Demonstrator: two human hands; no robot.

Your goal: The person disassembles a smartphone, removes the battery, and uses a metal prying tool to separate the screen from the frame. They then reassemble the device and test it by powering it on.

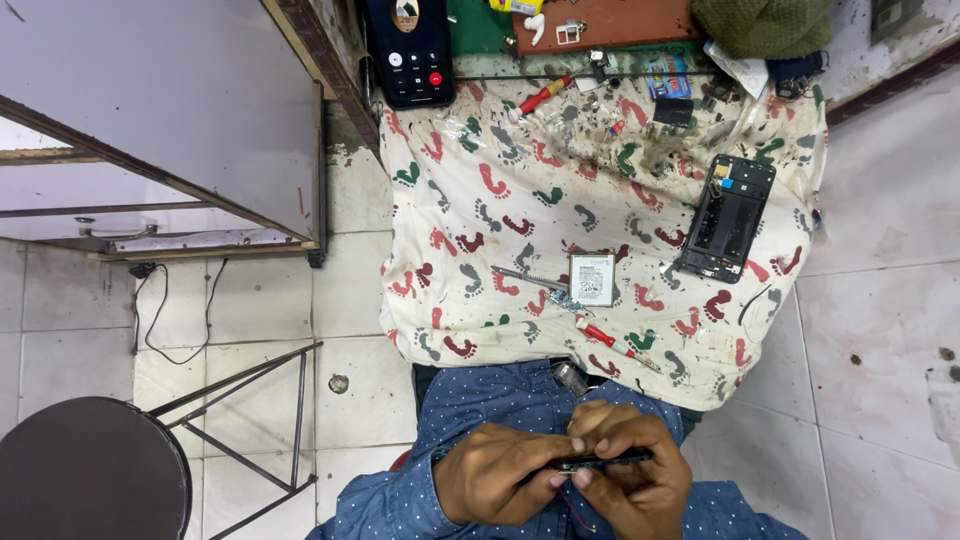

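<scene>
Currently both hands are gripping a thin black panel [600,462] edge-on near the lap: left hand [497,472] closed on its left end, right hand [632,470] pinching the right. Looks like prying; steady edge pressure needed. Phone frame [727,217] lying far right on cloth [470,190].

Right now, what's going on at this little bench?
A person in a blue dotted shirt holds a thin dark phone part edge-on between both hands, left hand and right hand, close to the body. On the footprint-patterned cloth ahead lie an opened phone frame, a loose battery, tweezers and two red-handled screwdrivers. Another phone with a lit screen rests at the far edge.
</scene>
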